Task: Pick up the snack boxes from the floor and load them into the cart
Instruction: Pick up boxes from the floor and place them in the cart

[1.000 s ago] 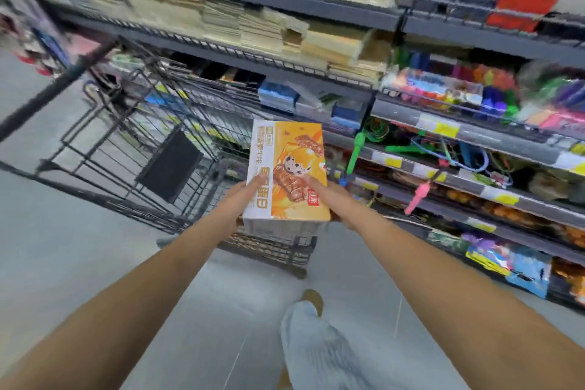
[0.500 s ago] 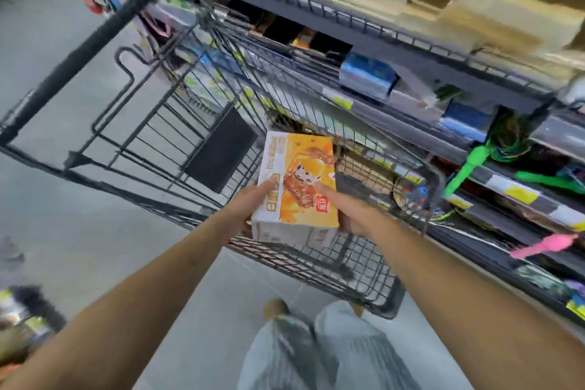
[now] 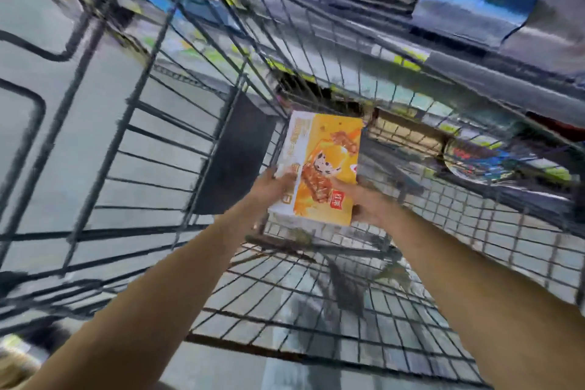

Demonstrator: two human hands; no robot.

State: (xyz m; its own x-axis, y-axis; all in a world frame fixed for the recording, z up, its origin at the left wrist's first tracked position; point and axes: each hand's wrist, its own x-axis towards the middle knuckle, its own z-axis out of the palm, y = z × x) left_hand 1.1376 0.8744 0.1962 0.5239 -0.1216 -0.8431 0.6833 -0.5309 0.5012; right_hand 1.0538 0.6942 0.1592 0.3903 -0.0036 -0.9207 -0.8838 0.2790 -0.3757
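Observation:
An orange and white snack box (image 3: 323, 168) with a cartoon picture is held inside the basket of the dark wire cart (image 3: 316, 326), above its mesh floor. My left hand (image 3: 272, 182) grips the box's left edge and my right hand (image 3: 364, 203) grips its lower right corner. Both forearms reach over the cart's near rim. The box is tilted slightly, with its printed face toward me. The picture is blurred by motion.
A black panel (image 3: 234, 155) hangs on the cart's fold-down seat frame to the left of the box. Store shelves with goods (image 3: 474, 3) run along the far right side of the cart. Grey floor (image 3: 38, 16) lies to the left.
The box and both hands have moved forward and down, from above the cart's near rim into the basket. My view has tipped down and closer to the cart.

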